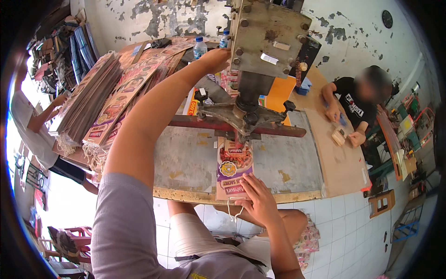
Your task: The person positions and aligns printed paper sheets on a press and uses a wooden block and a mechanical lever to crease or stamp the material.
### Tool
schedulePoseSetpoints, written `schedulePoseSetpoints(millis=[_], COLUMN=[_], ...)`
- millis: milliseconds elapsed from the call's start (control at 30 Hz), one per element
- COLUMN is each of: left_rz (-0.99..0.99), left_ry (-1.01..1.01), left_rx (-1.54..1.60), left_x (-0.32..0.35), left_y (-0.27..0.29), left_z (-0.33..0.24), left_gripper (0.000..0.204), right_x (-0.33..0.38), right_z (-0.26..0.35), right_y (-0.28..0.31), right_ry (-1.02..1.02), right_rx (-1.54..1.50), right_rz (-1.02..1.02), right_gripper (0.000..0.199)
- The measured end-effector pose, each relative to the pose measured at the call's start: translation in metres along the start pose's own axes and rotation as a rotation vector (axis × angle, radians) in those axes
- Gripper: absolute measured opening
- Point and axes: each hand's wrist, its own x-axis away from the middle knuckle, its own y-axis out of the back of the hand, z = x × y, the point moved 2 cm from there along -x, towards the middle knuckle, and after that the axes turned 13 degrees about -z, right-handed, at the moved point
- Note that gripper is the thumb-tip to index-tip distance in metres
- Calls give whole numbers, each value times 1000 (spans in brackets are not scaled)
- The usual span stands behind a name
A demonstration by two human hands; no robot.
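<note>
Printed paper bag [233,168] is being pressed flat under right hand [257,201], fingers spread | likely light, bendy, best held at near edge | left hand [214,59] is being curled around press [265,56].

A printed paper bag [233,169] is pressed flat on the metal press bed [186,160] by the right hand [258,200]; the left hand [214,59] is raised against the press head [267,37]; stacked printed bags [100,100] are seen at left.
</note>
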Motion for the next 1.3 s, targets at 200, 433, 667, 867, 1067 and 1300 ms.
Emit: schedulePoseSetpoints(millis=[200,433,667,867,1067,1300], left_rz=[-134,-494,-199,-197,-192,-169], left_ry=[237,433,432,394,397,422], left_rx=[-2,-58,362,318,310,319], left_x=[53,190,292,301,304,306], left_y=[38,157,38,-6,-6,-5], left_z=[25,-146,-281,-284,-284,-285], left_gripper=[51,29,57,70,70,71], right_x=[-2,8,-4,-14,-14,-13], right_z=[1,-3,13,-27,-42,-39], right_y=[-4,2,7,11,0,-1], right_ry=[40,-7,-95,-18,-22,-32], right_rx=[-33,17,-104,-168,4,-17], right_rz=[-31,-56,-32,66,55,49], right_gripper=[74,73,66,71,78,78])
